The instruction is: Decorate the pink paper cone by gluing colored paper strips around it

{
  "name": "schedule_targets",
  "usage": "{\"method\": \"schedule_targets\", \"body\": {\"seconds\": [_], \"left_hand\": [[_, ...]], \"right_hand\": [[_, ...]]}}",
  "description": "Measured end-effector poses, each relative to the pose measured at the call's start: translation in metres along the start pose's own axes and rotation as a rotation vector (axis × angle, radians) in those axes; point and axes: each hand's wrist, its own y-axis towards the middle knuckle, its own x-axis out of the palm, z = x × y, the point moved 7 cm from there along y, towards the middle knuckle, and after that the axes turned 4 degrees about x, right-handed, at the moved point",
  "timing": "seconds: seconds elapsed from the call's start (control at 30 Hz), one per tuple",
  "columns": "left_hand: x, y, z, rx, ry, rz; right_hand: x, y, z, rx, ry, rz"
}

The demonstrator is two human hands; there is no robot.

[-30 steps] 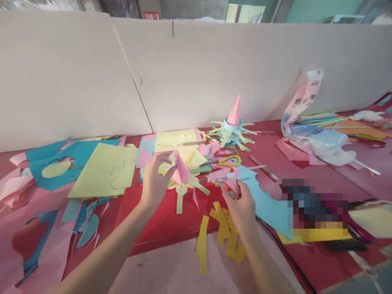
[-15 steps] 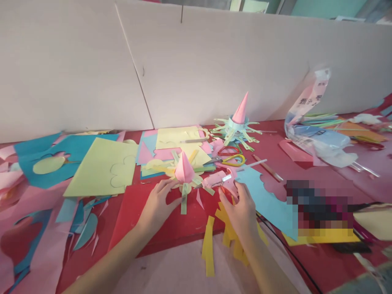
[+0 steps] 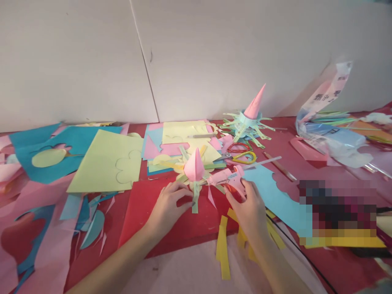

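A pink paper cone [image 3: 194, 166] stands on a paper flower with pale green and yellow strips spread around it. One pale green paper strip [image 3: 195, 204] points toward me, and the thumb and forefinger of my left hand [image 3: 171, 204] close on it. My right hand [image 3: 247, 206] grips the handle of a pink hot glue gun [image 3: 225, 176]. Its nozzle points left, close to the base of the cone. A thin pink paper triangle [image 3: 211, 198] lies beneath the gun. The flower rests partly over a red board [image 3: 147, 216].
Behind stands a second paper piece with a pink cone [image 3: 255, 104]. Scissors [image 3: 243, 157], a pencil [image 3: 280, 166] and a plastic bag [image 3: 333, 136] lie nearby. Yellow strips [image 3: 223, 253] are in front, paper scraps [image 3: 93, 228] left, and a black cord [image 3: 301, 261] runs right.
The view has turned slightly left and down, so everything sits further right. My left fingers have drawn closer together on the green strip; the right hand keeps holding the glue gun.
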Motion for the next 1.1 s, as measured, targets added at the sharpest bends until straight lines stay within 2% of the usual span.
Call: {"method": "schedule_targets", "body": {"seconds": [0.2, 0.5, 1.1], "left_hand": [[0.0, -0.003, 0.005, 0.027, -0.061, -0.026], [0.002, -0.003, 0.002, 0.025, -0.043, -0.032], [0.001, -0.005, 0.004, 0.03, -0.077, -0.022]], "right_hand": [[0.008, -0.003, -0.008, -0.084, -0.064, -0.018], [0.016, -0.005, -0.005, -0.081, -0.144, -0.053], [0.012, -0.007, -0.006, -0.139, -0.043, -0.071]]}}
